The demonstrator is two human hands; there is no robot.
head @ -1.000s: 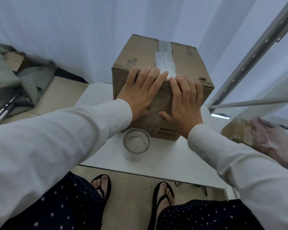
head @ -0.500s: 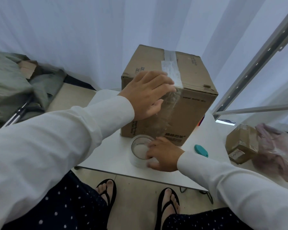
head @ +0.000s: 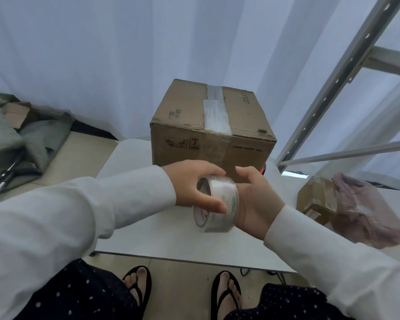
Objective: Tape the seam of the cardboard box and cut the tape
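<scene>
A brown cardboard box (head: 183, 116) stands on the small white table (head: 153, 232). A strip of clear tape (head: 215, 112) runs along its top seam and down the front face. In front of the box, above the table, both hands hold a roll of clear tape (head: 219, 204). My left hand (head: 192, 183) grips the roll from the left, thumb across its outer face. My right hand (head: 256, 199) cups the roll from the right, fingers slightly spread. Whether tape still links the roll to the box is unclear.
A smaller cardboard box (head: 316, 199) and a pinkish plastic bag (head: 365, 209) lie at the right. A metal frame (head: 333, 84) rises at the right. Grey cloth (head: 14, 139) is heaped on the floor at the left. White curtains hang behind. My sandalled feet show below the table edge.
My left hand left the box's front face and came down to the roll. My right hand lifted the roll off the table; both now hold it in the air.
</scene>
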